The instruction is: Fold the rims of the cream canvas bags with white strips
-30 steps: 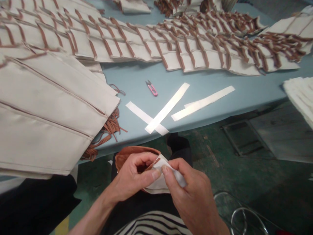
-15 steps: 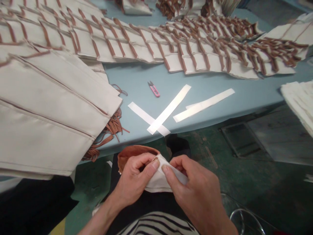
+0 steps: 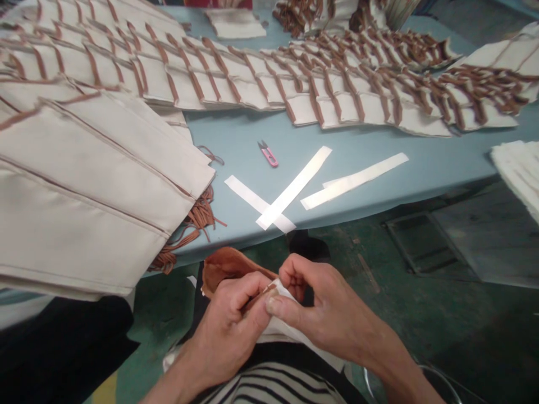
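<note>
A cream cloth piece (image 3: pixel 290 331) with a brown lining (image 3: pixel 223 268) lies over my lap, below the table's front edge. My left hand (image 3: pixel 238 322) pinches its upper edge between thumb and fingers. Close against it, my right hand (image 3: pixel 311 297) grips the same edge, its thumb beside the left thumb and its other fingers curled behind. The brown side opens out to the left of my left hand. Part of the cloth is hidden under both hands.
On the blue table (image 3: pixel 366 146) lie pink thread snips (image 3: pixel 268 154), several white strips (image 3: pixel 295 188) and brown cords (image 3: pixel 202 210). Large cream panels (image 3: pixel 84 202) overhang at left. Rows of brown-edged cream pieces (image 3: pixel 252 78) run across the back. A metal frame (image 3: pixel 421 241) stands below at right.
My right hand has shifted left and its fingers have moved up to the cloth's edge, close to my left hand. The cloth is more folded between them. The view has shifted slightly.
</note>
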`<action>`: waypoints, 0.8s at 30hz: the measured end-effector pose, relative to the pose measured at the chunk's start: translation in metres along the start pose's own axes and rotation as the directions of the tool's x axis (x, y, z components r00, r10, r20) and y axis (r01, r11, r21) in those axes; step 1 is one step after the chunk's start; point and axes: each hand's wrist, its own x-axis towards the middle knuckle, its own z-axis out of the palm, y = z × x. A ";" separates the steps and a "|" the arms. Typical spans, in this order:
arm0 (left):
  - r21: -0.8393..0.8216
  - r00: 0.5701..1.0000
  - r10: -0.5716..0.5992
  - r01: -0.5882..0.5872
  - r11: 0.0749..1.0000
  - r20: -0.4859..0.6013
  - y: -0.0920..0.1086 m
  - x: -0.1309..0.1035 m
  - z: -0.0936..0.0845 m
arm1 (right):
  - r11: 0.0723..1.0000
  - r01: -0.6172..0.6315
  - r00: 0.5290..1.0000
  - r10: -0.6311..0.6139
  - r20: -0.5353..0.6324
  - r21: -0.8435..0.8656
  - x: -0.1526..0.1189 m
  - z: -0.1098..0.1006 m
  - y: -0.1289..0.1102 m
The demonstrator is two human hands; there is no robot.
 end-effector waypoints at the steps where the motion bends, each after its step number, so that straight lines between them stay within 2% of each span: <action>1: 0.028 1.000 0.003 -0.004 1.000 0.010 0.002 -0.001 0.000 | 0.999 -0.004 0.999 0.002 0.035 0.050 0.001 0.000 0.002; 5: 0.090 0.998 0.025 -0.030 0.996 0.062 0.007 -0.006 -0.003 | 0.975 -0.003 0.987 -0.033 0.158 0.222 0.001 0.005 0.013; 10: 0.155 0.983 0.012 -0.041 0.987 0.183 0.008 -0.012 -0.009 | 0.916 0.082 0.978 -0.149 0.143 0.392 -0.008 0.016 0.029; 13: 0.189 0.968 -0.006 -0.043 0.981 0.250 0.010 -0.011 -0.013 | 0.845 0.052 0.971 -0.168 0.172 0.532 -0.011 0.022 0.037; 16: 0.136 0.941 0.009 -0.058 0.989 0.337 0.015 -0.003 -0.015 | 0.731 -0.021 0.953 -0.191 0.233 0.682 -0.012 0.028 0.043; 19: 0.011 0.919 0.039 -0.047 0.999 0.392 0.014 0.009 -0.016 | 0.619 -0.062 0.947 -0.212 0.242 0.783 -0.008 0.035 0.048; 24: -0.086 0.895 -0.021 0.065 0.994 0.445 0.006 0.014 -0.018 | 0.540 -0.117 0.914 -0.270 0.304 0.833 -0.002 0.036 0.054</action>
